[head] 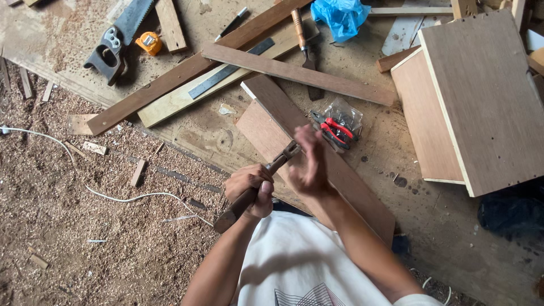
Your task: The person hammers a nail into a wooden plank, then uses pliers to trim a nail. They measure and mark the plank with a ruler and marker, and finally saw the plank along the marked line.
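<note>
Head view: left hand (251,190) wrapped tight round the wooden handle of a hammer (258,184), head up by the right hand (309,164). Right-hand grip blurred, can't tell. Both over a long plank (340,181) on the table (442,226), red-handled pliers (335,131) just beside.

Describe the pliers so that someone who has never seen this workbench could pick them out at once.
Start at the long plank lying slantwise across the bench in front of the person. Just beyond the right hand, at the plank's right edge, lies a crumpled clear plastic bag; the pliers rest on it. Their red and black handles set them apart from the brown wood around.
</note>
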